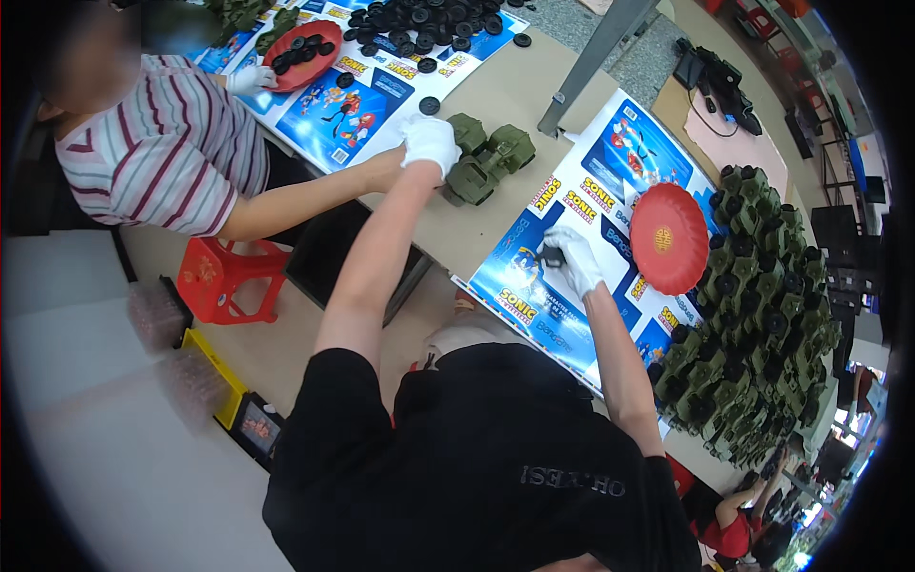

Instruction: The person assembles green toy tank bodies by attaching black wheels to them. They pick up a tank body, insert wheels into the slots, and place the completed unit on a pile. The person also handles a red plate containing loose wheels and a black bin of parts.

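My left hand (pixel 434 148), in a white glove, is beside olive-green toy vehicle bodies (pixel 488 162) on the bare tabletop. Its fingers are blurred and overlap a co-worker's outstretched arm (pixel 315 197), so its grip is unclear. Over the blue printed sheet (pixel 510 253), my gloved right hand (pixel 577 262) is closed on a small black part (pixel 552 256), mostly covered by the fingers. A red scalloped plate (pixel 669 238) lies to the right of that hand.
Green toy vehicles (pixel 753 324) with black wheels are heaped at the right. Loose black wheels (pixel 429 29) lie at the far side, near another red plate (pixel 303 54) under the co-worker's gloved hand (pixel 251 80). A metal post (pixel 596 67) rises from the table. A red stool (pixel 229 281) stands left.
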`<action>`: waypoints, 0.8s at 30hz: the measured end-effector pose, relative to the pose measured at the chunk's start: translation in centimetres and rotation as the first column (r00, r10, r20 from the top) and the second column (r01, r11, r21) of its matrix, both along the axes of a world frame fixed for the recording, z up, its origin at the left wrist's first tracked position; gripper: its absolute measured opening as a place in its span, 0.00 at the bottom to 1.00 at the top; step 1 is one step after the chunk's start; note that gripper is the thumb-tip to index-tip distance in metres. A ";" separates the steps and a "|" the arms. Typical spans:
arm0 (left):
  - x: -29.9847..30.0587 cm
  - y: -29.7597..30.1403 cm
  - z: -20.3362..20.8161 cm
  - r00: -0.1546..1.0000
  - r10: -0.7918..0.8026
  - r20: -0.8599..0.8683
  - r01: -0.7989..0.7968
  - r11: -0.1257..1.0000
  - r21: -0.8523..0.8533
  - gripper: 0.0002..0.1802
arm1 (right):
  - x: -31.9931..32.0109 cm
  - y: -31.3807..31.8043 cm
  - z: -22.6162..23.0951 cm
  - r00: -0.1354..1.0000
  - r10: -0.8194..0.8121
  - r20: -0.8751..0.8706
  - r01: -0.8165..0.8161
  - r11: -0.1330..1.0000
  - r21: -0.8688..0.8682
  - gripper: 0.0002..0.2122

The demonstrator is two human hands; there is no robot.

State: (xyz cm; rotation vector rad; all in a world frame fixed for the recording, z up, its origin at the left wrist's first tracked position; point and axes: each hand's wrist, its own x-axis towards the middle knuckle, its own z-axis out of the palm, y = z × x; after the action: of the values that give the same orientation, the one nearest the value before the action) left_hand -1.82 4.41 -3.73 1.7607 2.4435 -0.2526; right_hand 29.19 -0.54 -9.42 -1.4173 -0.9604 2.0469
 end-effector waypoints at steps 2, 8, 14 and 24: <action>-1.8 2.3 -0.2 0.973 0.087 0.214 0.011 0.907 -0.422 0.24 | -2.6 3.2 0.2 0.992 0.072 0.106 -0.078 0.996 0.051 0.10; -2.8 3.0 -5.1 0.969 0.091 0.228 0.004 0.924 -0.383 0.27 | -12.2 11.8 4.1 0.382 -0.068 0.922 -0.856 0.349 0.381 0.40; -2.3 0.8 -3.8 0.872 0.201 0.447 -0.071 0.954 -0.291 0.30 | -13.3 14.5 2.6 0.229 0.330 0.916 -0.903 0.423 0.073 0.38; 15.0 -3.7 -2.2 0.775 0.047 0.630 0.231 0.907 -0.352 0.31 | 6.5 3.4 5.6 0.338 0.279 0.899 -0.782 0.615 0.103 0.37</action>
State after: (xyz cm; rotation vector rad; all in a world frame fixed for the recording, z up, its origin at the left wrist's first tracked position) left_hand 13.15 0.69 -5.96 1.4650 1.6762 -0.1397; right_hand 35.71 2.86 -3.79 -1.8693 -2.5425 1.0789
